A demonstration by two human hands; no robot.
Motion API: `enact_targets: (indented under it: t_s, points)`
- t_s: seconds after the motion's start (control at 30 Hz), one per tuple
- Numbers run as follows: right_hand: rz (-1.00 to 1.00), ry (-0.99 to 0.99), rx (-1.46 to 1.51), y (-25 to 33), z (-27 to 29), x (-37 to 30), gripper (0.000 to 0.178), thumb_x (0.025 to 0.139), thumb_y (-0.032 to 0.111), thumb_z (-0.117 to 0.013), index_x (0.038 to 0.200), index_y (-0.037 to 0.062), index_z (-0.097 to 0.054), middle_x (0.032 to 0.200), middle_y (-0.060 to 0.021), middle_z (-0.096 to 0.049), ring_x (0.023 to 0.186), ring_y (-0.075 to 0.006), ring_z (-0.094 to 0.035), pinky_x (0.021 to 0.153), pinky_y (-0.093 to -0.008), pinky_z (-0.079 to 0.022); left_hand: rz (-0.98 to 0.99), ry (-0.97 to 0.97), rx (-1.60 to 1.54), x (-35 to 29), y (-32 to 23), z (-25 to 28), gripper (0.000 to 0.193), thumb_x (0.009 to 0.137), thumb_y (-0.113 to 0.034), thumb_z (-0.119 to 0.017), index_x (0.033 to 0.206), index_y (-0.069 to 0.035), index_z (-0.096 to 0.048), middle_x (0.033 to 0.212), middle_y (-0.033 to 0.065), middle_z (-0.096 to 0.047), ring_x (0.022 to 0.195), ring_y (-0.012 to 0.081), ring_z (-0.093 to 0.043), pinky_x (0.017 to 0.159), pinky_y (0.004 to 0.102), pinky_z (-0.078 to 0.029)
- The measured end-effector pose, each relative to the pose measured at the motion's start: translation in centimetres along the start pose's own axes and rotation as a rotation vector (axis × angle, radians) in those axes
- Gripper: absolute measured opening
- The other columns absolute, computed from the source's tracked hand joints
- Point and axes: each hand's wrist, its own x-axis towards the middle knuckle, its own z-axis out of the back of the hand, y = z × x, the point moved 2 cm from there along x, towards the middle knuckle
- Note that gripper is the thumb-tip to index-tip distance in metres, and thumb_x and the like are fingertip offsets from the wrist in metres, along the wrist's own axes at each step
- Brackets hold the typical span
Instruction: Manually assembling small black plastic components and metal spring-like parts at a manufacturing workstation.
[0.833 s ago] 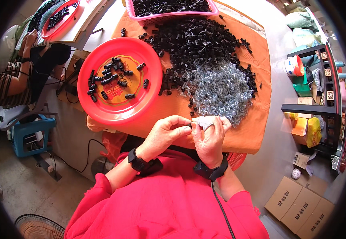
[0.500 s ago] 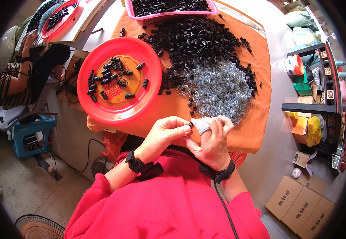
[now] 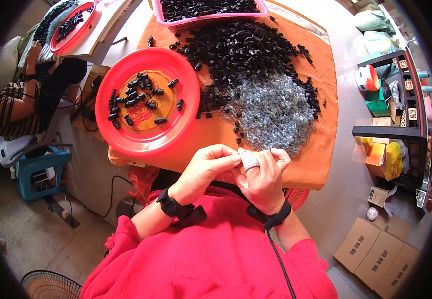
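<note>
My left hand (image 3: 207, 167) is closed in a pinch in front of the orange cloth's near edge, thumb and forefinger pressed together. My right hand (image 3: 261, 178) meets it, fingers curled and thumb tucked in, with a whitish wrap (image 3: 249, 160) around one finger. A small black plastic part showed at the left fingertips a moment ago; the fingers now hide it. Just beyond the hands lies a heap of clear small springs or coils (image 3: 275, 114), and behind it a large pile of black plastic parts (image 3: 241, 52). Short black cylindrical pieces (image 3: 133, 97) lie in a red round tray (image 3: 176, 130) at the left.
A pink basket (image 3: 211, 22) of black parts stands at the far edge of the orange cloth (image 3: 320, 149). At the far left another person (image 3: 14, 102) sits by a second table. A blue stool (image 3: 41, 172), a dark shelf (image 3: 390, 132) and cardboard boxes (image 3: 375, 254) surround the table.
My right thumb has drawn in under the fingers, and the hands have closed tighter together. The black part visible between the fingertips is now covered. The pieces in the tray look the same.
</note>
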Motion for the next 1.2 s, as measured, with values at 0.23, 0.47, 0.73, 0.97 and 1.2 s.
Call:
enact_targets:
  t_s: [0.23, 0.47, 0.73, 0.97, 1.2]
  points:
    - [-0.007, 0.039, -0.008, -0.3, 0.4, -0.2, 0.038, 0.082, 0.021, -0.079, 0.114, 0.0042, -0.068, 0.093, 0.0007, -0.060, 0.083, -0.0165, -0.059, 0.095, -0.0458, -0.036, 0.013, -0.009, 0.067, -0.2, 0.2, -0.1, 0.022, 0.104, -0.024, -0.065, 0.111, -0.003, -0.068, 0.101, 0.0030, -0.071, 0.094, 0.0131, -0.070, 0.090, 0.0305, -0.057]
    - [0.018, 0.014, 0.049, -0.3, 0.5, -0.2, 0.035, 0.081, 0.018, -0.080, 0.111, 0.0038, -0.067, 0.092, -0.0007, -0.059, 0.083, -0.0180, -0.058, 0.094, -0.0463, -0.037, 0.035, 0.016, 0.057, 0.2, 0.8, 0.9, 0.023, 0.102, -0.028, -0.068, 0.101, -0.005, -0.070, 0.093, 0.0013, -0.072, 0.085, 0.0091, -0.069, 0.081, 0.0256, -0.056]
    - [0.035, 0.017, 0.047, -0.2, 0.5, -1.0, 0.036, 0.082, 0.022, -0.081, 0.109, 0.0022, -0.068, 0.092, -0.0027, -0.059, 0.082, -0.0193, -0.059, 0.099, -0.0499, -0.037, 0.048, 0.014, 0.032, 0.0, 0.9, 0.3, 0.017, 0.101, -0.022, -0.068, 0.099, -0.006, -0.069, 0.097, 0.0034, -0.072, 0.087, 0.0108, -0.068, 0.081, 0.0278, -0.056]
    - [-0.100, 0.110, 0.166, -1.9, 0.2, -0.8, 0.060, 0.086, 0.022, -0.078, 0.137, -0.0026, -0.058, 0.111, -0.0064, -0.066, 0.098, -0.0241, -0.059, 0.100, -0.0474, -0.037, -0.274, -0.179, -0.041, -2.0, -2.3, 2.2, 0.028, 0.107, -0.031, -0.058, 0.106, -0.004, -0.065, 0.096, 0.0064, -0.070, 0.083, 0.0145, -0.069, 0.076, 0.0292, -0.056]
    - [-0.159, 0.041, 0.166, -3.2, -0.5, -2.7, 0.037, 0.085, -0.003, -0.069, 0.123, -0.0004, -0.069, 0.105, -0.0091, -0.069, 0.097, -0.0290, -0.057, 0.094, -0.0448, -0.042, -0.415, -0.353, -0.293, -3.0, -6.8, 6.6, 0.059, 0.109, -0.048, -0.047, 0.136, 0.004, -0.057, 0.119, 0.0136, -0.070, 0.091, 0.0203, -0.072, 0.080, 0.0320, -0.061]
